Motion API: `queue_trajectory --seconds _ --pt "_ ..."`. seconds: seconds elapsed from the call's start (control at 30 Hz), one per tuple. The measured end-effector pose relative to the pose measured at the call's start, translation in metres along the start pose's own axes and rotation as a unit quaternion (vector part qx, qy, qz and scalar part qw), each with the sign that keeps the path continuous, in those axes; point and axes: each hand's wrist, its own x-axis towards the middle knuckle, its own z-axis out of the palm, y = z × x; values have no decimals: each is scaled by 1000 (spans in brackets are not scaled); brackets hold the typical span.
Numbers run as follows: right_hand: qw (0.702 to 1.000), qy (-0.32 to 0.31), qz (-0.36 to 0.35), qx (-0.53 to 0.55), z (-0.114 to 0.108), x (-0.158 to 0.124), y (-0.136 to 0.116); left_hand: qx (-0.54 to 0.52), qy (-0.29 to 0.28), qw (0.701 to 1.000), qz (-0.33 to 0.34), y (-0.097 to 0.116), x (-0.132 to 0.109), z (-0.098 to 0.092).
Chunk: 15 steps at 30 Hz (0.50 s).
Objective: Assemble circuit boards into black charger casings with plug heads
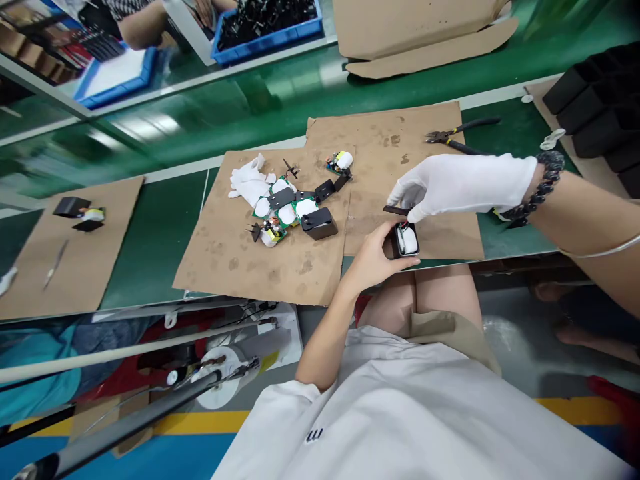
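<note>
At the bench's near edge, my bare left hand (373,259) is wrapped round a small black plastic case (396,244), steadying it on the cardboard. Inside its open top shows a white padded part (407,240) with thin wires. My white-gloved right hand (425,187) pinches a flat black cover (397,210) just above the case. To the left lie several green circuit boards (287,215) with white round pads, among black plastic pieces. A closed-looking black case (319,223) stands beside them, and a crumpled white glove (249,179) lies behind.
Cutting pliers (463,135) with black and yellow handles lie behind my right hand. Black boxes (600,107) are stacked at the far right. Another cardboard sheet (115,247) on the left bears a black case. A blue bin (270,43) of black parts and a co-worker's arm (143,25) are across the bench.
</note>
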Motion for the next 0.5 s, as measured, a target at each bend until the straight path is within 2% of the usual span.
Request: queue_trajectory --seconds 0.07,0.1,0.2,0.3,0.4,0.5 --pt "994 -105 -22 -8 -9 2 -9 3 0 1000 0 0 -1 0" --pt "990 -137 -32 -21 -12 1 -14 3 2 1000 -4 -1 -1 1" --pt "991 -115 -59 -10 -13 -9 -26 -7 12 1000 -7 -5 -2 4" --pt "985 -119 -110 55 -5 -24 -26 -24 20 999 18 -9 -2 5" --pt "985 -50 -161 26 1 -44 -22 -24 25 999 26 -8 0 4" --pt "989 47 -117 -82 5 -63 -28 4 39 999 32 -4 0 5"
